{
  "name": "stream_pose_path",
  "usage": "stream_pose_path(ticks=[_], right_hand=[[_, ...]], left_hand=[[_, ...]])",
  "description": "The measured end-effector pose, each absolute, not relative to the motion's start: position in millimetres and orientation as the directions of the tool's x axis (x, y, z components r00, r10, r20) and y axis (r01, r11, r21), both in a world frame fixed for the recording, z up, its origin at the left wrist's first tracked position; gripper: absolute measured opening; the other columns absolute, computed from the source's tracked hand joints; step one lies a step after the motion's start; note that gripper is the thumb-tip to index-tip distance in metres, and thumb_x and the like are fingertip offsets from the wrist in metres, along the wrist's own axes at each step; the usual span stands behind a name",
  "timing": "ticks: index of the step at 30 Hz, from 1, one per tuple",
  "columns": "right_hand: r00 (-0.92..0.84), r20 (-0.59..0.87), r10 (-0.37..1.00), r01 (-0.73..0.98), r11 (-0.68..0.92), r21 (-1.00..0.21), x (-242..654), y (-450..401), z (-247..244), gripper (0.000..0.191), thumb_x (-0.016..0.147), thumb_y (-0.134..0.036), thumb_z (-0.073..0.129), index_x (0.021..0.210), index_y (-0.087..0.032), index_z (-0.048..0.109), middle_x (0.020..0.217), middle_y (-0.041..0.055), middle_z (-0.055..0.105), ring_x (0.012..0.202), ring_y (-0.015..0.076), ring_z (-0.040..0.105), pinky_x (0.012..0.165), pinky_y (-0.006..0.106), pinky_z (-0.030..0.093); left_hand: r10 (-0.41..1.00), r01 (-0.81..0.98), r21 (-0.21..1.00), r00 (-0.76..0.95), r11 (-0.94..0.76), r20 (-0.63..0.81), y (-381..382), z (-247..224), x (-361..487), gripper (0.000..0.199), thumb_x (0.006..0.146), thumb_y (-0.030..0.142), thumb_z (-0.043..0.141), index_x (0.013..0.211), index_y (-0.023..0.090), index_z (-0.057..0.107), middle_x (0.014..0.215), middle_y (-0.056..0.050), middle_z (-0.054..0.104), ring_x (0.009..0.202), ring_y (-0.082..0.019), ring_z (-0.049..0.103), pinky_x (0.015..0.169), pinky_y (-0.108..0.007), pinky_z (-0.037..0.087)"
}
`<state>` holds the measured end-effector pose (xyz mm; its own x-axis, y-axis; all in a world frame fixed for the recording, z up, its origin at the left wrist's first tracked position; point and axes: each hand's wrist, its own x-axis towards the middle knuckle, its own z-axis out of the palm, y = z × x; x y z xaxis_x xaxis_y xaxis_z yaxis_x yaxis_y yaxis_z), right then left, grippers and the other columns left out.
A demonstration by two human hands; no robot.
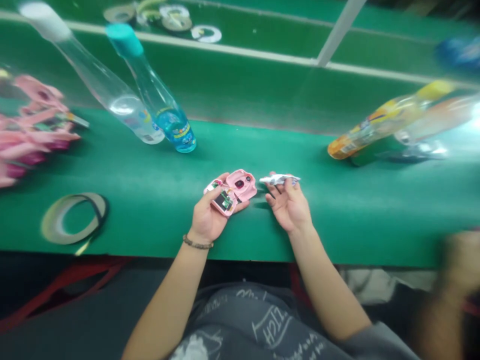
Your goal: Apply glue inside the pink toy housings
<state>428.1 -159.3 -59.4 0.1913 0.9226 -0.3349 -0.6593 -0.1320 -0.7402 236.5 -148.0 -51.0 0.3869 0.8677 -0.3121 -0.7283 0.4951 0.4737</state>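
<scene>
Foil scrap [279, 179], right hand [288, 207]; pink plastic casing [242, 184], left hand [208, 217].

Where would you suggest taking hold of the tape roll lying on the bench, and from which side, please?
I'd pinch the tape roll from above on its right rim, the side nearest the left hand. It lies flat on the green bench, so its open centre probably lets the fingers drop through while the thumb stays outside.

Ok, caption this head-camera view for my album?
Left hand cradles an open pink camera housing while the right hand pinches a crumpled foil strip above a green workbench.
</scene>
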Motion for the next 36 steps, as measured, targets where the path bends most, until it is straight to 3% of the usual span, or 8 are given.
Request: stream_pose_path(ticks=[6,13,18,21,26,31,34,36], right_hand=[[0.594,-0.072,0.801,-0.318,0.153,-0.936,420.4,-159.1,-71.0,0.003,0.086,-0.034,0.066,0.088,-0.035,0.064,0.091,-0.0038,0.066,0.085,0.0156,0.067,0.066,0.029,0.061],[0.599,0.076,0.797,-0.112,0.178,-0.978,411.3,-159.7,-77.0,0.015,0.089,-0.039,0.06,0.095,-0.025,0.061,0.094,-0.0011,0.064,0.086,0.0158,0.066,0.076,0.034,0.061],[0.593,0.117,0.796,-0.041,0.176,-0.984,411.0,-162.9,-73.6,0.018,0.089,-0.04,0.06,0.095,-0.024,0.063,0.094,0.0001,0.065,0.084,0.0156,0.065,0.079,0.033,0.059],[0.571,0.129,0.81,0.006,0.153,-0.988,410.6,-165.7,-70.2,0.016,0.09,-0.042,0.06,0.095,-0.028,0.065,0.097,-0.0008,0.066,0.083,0.0161,0.065,0.081,0.035,0.058],[0.538,0.044,0.842,-0.01,0.059,-0.998,410.3,-170.8,-65.3,0.014,0.086,-0.05,0.061,0.093,-0.038,0.065,0.106,-0.002,0.066,0.1,0.0198,0.064,0.092,0.038,0.056],[0.537,0.161,0.828,0.116,0.117,-0.986,409.4,-171.5,-65.7,0.011,0.09,-0.044,0.057,0.093,-0.037,0.065,0.101,0.0002,0.066,0.093,0.0208,0.065,0.084,0.039,0.059],[0.53,0.193,0.825,0.162,0.125,-0.979,408.7,-171.7,-66.6,0.01,0.091,-0.043,0.057,0.094,-0.037,0.065,0.1,0.0005,0.065,0.091,0.0204,0.065,0.083,0.038,0.06],[0.528,0.196,0.826,0.166,0.126,-0.978,408.4,-172.1,-67.1,0.01,0.091,-0.043,0.057,0.094,-0.038,0.066,0.101,-0.0004,0.065,0.092,0.0196,0.065,0.084,0.037,0.059]], left_hand=[[0.865,-0.745,0.448,0.373,0.495,-0.334,-149.0,-48.0,239.7,0.051,0.098,0.016,0.019,0.109,0.032,0.066,0.136,0.01,0.06,0.146,-0.027,0.013,0.113,-0.058,0.03],[0.889,-0.703,0.546,0.327,0.456,-0.322,-151.9,-50.0,243.6,0.055,0.096,0.008,0.017,0.111,0.033,0.064,0.132,0.01,0.063,0.145,-0.027,0.01,0.109,-0.06,0.037],[0.879,-0.782,0.403,0.412,0.476,-0.239,-154.8,-54.4,243.0,0.062,0.095,0.005,0.013,0.129,0.037,0.055,0.14,0.01,0.056,0.143,-0.021,0.015,0.111,-0.047,0.04],[0.892,-0.772,0.449,0.378,0.451,-0.246,-156.3,-55.6,242.3,0.063,0.093,0.002,0.014,0.127,0.036,0.055,0.139,0.009,0.057,0.143,-0.022,0.017,0.111,-0.049,0.04],[0.908,-0.75,0.513,0.357,0.419,-0.22,-158.6,-55.8,242.2,0.061,0.093,0.001,0.015,0.119,0.031,0.06,0.134,0.008,0.061,0.145,-0.023,0.012,0.112,-0.052,0.038],[0.924,-0.701,0.605,0.333,0.377,-0.189,-159.1,-56.7,242.8,0.049,0.092,0.002,0.029,0.115,0.032,0.061,0.135,0.01,0.061,0.146,-0.025,0.017,0.112,-0.052,0.038],[0.934,-0.659,0.666,0.297,0.35,-0.197,-159.3,-55.7,243.5,0.036,0.088,0.01,0.053,0.116,0.031,0.062,0.135,0.005,0.062,0.142,-0.033,0.034,0.107,-0.055,0.045],[0.94,-0.644,0.687,0.273,0.337,-0.205,-159.7,-54.3,244.0,0.039,0.084,0.016,0.065,0.121,0.026,0.06,0.134,-0.003,0.062,0.135,-0.038,0.045,0.102,-0.059,0.049]])
